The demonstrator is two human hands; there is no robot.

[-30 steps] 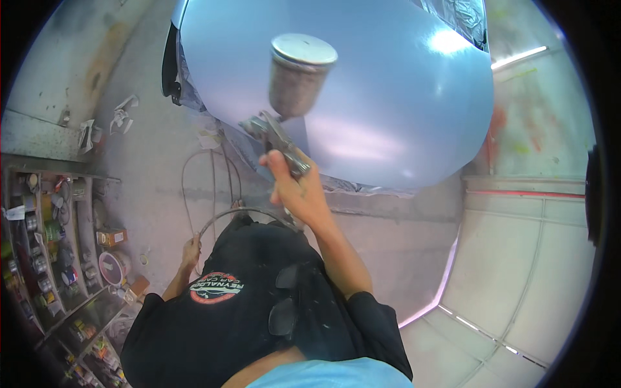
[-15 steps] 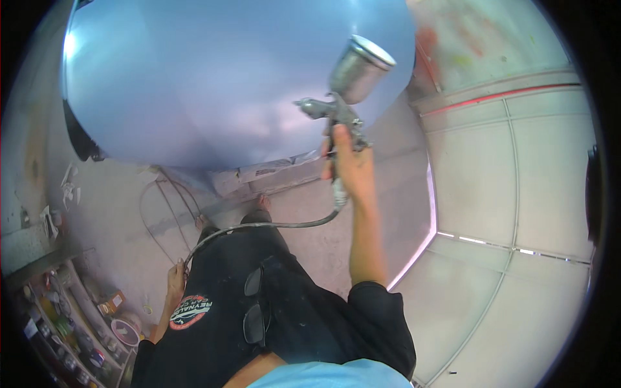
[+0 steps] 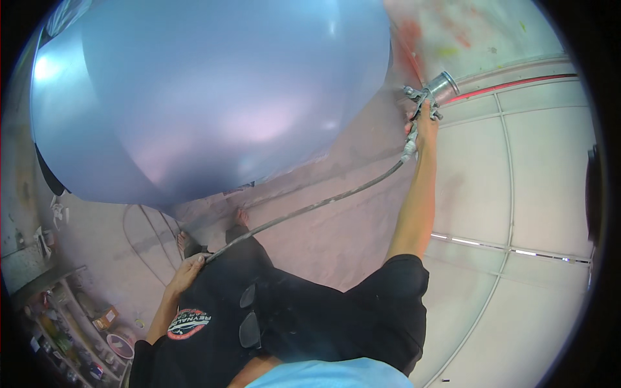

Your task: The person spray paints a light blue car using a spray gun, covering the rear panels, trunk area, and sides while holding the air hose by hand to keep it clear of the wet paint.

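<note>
My right hand (image 3: 424,128), arm stretched out to the far right, is closed around the grip of a spray gun (image 3: 422,102). A silvery cup (image 3: 442,88) sits on the gun, tilted to the right, and the nozzle points left toward a glossy blue-lilac car panel (image 3: 213,90). From the gun's handle an air hose (image 3: 310,207) runs down and left to my waist. There my left hand (image 3: 189,271) grips the hose beside my left hip. The fingers of that hand are partly hidden.
Shelves (image 3: 71,323) with cans and bottles stand at lower left, a round tub (image 3: 120,346) beside them. Loops of hose (image 3: 152,239) lie on the floor near my feet. A pale panelled wall (image 3: 466,194) bounds the right side.
My right hand has carried the spray gun right, past the panel's right edge, and the hose is straighter. My left hand still holds the hose, slightly higher. The view has shifted over the panel.
</note>
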